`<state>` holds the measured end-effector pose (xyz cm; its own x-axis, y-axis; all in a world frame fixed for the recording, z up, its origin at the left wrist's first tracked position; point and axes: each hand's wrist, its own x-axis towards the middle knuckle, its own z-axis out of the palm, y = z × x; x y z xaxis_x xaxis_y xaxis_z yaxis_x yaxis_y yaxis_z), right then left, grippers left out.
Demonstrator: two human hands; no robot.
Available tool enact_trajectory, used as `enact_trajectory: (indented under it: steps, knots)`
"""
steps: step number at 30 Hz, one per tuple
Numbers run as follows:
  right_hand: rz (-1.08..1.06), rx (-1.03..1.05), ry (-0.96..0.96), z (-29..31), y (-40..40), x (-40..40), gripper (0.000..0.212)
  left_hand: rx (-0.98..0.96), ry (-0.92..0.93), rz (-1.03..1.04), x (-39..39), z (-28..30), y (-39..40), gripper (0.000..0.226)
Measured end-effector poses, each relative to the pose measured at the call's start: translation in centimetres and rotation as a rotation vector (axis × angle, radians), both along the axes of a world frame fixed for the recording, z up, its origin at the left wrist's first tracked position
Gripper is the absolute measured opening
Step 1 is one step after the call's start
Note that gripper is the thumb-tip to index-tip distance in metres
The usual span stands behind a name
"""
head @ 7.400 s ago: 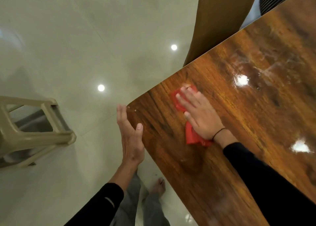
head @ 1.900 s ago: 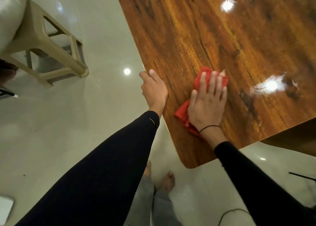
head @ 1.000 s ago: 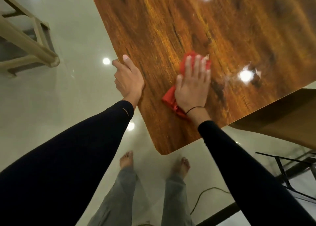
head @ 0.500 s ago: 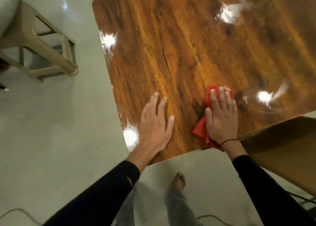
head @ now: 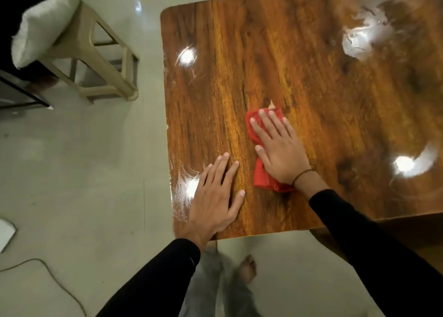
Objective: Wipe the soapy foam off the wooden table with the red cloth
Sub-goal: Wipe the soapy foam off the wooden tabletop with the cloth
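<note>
1. Foam (head: 184,196) shows as a whitish, streaky film along the left edge of the wooden table (head: 311,60), thickest near the near-left corner; this strip looks not yet wiped.
2. Left hand (head: 215,199) lies flat on the table just beside that film, fingers straight and slightly spread, holding nothing; it seems to serve as a brace.
3. Red cloth (head: 262,175) sits bunched on the table, right of the left hand and inward from the near edge, apart from the left-edge foam.
4. Right hand (head: 280,149) presses the cloth down with straight, spread fingers; the cloth shows beyond the fingertips and under the wrist.
5. Wood around the cloth looks glossy and free of suds, so the middle seems done.
6. A larger wet, foamy patch (head: 366,38) remains toward the far-right corner, and streaks ring a glare spot (head: 407,165) near the right edge. Judged so, several areas are left.
</note>
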<state>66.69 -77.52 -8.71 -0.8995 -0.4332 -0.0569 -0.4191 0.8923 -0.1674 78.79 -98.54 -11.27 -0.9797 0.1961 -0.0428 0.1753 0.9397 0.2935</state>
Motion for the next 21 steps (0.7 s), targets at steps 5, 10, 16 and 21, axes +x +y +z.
enact_trajectory:
  steps: [5,10,16,21]
  knots:
    - [0.346,0.024,-0.026,0.0,5.2,-0.1,0.067,-0.017,-0.008,0.008,0.0,-0.5,0.0,0.073]
    - [0.106,0.001,-0.068,0.2,5.5,-6.3,0.068,-0.014,-0.014,-0.020,0.2,-1.5,-0.1,0.074]
    - [-0.009,0.020,-0.066,0.5,-6.6,-12.2,0.073,0.009,-0.026,-0.037,0.2,-1.6,-0.2,0.075]
    - [0.451,0.051,-0.042,0.3,-18.5,-12.1,0.071,0.064,-0.058,-0.068,0.2,-1.5,-0.4,0.073]
